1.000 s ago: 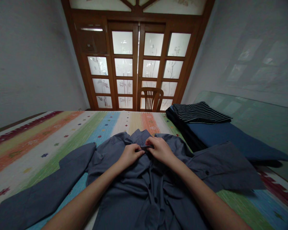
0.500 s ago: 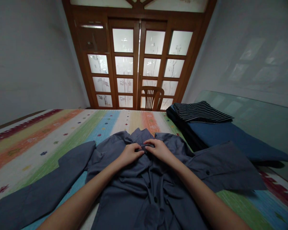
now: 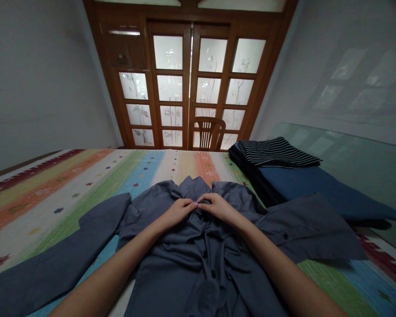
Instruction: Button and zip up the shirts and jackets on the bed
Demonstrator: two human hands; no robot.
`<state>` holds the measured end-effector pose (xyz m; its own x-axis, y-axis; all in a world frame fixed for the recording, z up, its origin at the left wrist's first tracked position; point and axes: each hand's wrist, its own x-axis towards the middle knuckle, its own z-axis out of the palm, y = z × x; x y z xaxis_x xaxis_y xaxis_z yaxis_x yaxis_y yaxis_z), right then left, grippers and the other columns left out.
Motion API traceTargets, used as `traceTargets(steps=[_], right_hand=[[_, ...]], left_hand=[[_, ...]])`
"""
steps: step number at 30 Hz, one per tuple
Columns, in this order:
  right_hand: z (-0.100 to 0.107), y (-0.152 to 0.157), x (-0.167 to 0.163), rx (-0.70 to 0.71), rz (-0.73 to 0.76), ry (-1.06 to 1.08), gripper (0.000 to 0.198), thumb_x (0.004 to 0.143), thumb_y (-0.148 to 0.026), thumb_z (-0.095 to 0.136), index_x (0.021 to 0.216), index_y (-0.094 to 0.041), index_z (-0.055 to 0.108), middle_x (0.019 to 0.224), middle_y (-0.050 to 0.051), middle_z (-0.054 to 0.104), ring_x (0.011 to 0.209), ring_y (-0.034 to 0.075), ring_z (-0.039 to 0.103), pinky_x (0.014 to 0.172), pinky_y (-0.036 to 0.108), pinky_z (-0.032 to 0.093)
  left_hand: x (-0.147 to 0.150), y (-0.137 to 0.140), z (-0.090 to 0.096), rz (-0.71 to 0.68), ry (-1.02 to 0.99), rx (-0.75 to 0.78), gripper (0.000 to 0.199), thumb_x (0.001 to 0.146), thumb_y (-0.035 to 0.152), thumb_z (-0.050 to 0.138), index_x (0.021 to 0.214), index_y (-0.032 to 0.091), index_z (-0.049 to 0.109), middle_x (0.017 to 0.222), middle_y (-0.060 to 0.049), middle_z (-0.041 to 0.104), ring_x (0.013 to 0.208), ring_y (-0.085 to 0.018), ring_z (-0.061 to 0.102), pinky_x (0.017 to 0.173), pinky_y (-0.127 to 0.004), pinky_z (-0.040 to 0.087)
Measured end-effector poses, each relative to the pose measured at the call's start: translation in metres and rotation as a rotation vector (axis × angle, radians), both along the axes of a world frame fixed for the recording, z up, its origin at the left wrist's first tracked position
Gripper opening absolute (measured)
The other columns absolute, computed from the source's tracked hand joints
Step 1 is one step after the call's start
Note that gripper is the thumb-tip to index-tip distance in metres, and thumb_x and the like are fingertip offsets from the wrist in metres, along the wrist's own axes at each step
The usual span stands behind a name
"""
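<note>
Because the grey shirt [image 3: 165, 273] lies front up across the lower middle of the frame, collar [image 3: 192, 187] towards the top, I can work its button line from both sides. I have the left hand [image 3: 177, 213] and right hand [image 3: 219, 206] meeting near the centre, pinching the front just below the collar, probably to keep its edges together; whether a button sits between them, I cannot tell. The sleeves [image 3: 62, 251] spread outward on the striped cloth [image 3: 115, 180], leaving the front uncovered, with folded clothes [image 3: 300, 182] piled at right.
</note>
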<state>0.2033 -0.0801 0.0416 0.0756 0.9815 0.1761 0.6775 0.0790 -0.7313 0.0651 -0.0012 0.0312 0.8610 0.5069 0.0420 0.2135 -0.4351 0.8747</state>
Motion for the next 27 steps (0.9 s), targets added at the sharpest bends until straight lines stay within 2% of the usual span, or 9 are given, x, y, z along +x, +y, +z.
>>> traceTargets(steps=[10,18,27], right_hand=[[0.0049,-0.0031,0.0020,-0.025,0.029,-0.119,0.014,0.069,-0.016,0.054,0.080,-0.013,0.061,0.080,0.004,0.063,0.075,0.014,0.057,0.068,0.022,0.041],[0.0029,-0.0037,-0.0004,-0.016,-0.020,-0.277,0.017,0.064,-0.017,0.058,0.080,-0.012,0.062,0.077,0.006,0.063,0.072,0.017,0.055,0.063,0.024,0.039],[0.0015,-0.0031,-0.0041,0.071,-0.029,-0.402,0.009,0.065,-0.015,0.058,0.073,-0.014,0.062,0.072,0.005,0.062,0.073,0.018,0.053,0.069,0.027,0.035]], left_hand=[[-0.0005,-0.0008,0.0013,0.024,-0.018,-0.008,0.031,0.066,0.044,0.039,0.052,0.017,0.039,0.052,0.005,0.033,0.052,-0.009,0.031,0.049,-0.021,0.026],[-0.0016,-0.0008,0.0058,0.094,-0.052,0.005,0.022,0.065,0.035,0.047,0.062,0.014,0.053,0.063,0.000,0.052,0.063,-0.013,0.046,0.061,-0.023,0.035],[-0.0018,0.0030,0.0034,0.074,-0.061,-0.014,0.022,0.063,0.036,0.048,0.060,0.014,0.052,0.059,0.002,0.050,0.060,-0.012,0.044,0.058,-0.022,0.034]])
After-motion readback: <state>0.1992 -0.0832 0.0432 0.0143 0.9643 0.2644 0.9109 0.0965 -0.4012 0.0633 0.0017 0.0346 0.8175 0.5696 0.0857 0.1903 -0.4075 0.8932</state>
